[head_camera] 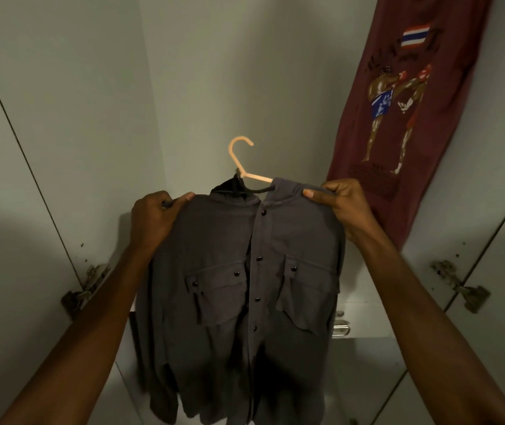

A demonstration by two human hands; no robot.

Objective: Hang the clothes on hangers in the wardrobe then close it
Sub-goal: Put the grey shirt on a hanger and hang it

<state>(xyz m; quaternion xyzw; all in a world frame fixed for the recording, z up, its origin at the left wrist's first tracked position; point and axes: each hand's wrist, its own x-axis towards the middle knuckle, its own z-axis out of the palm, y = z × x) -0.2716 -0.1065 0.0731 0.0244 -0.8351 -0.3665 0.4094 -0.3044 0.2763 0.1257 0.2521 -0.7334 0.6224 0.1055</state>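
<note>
A dark grey button-up shirt (239,302) with two chest pockets hangs in front of me on a pale peach plastic hanger (242,161). The hanger's hook sticks up free above the collar, touching nothing. My left hand (156,219) grips the shirt's left shoulder, thumb on top. The right shoulder is pinched by my right hand (343,207). Behind the shirt stands the open wardrobe (214,72), its back wall pale. No rail is in view.
A maroon T-shirt (398,111) printed with two boxers and a flag hangs at the right inside the wardrobe. Open doors flank me, with metal hinges at the left (85,286) and at the right (459,283). A drawer handle (341,328) shows below the shirt.
</note>
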